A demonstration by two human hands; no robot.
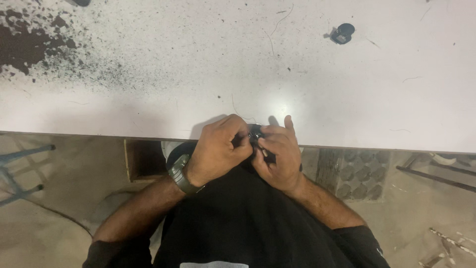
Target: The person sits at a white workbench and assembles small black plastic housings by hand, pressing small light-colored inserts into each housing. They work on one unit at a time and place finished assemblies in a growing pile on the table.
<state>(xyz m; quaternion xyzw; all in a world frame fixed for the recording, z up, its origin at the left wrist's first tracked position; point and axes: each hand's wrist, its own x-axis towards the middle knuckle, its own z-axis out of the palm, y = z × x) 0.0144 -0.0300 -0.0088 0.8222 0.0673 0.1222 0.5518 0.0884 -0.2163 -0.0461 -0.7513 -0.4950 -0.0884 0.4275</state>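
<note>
Both my hands meet at the near edge of a white table (238, 59). My left hand (218, 149), with a dark watch on its wrist, has its fingers curled around a small black part (256, 133). My right hand (278, 154) pinches the same black part from the other side. Most of the part is hidden between my fingers, so its shape is unclear. A second small black round part (342, 33) lies alone on the table at the far right, well away from both hands.
A dark stain with scattered specks (25, 42) covers the table's far left corner. Thin loose threads lie about the tabletop. Below the table edge I see a concrete floor, patterned tiles (359, 173) and a blue metal frame (20, 168) at left.
</note>
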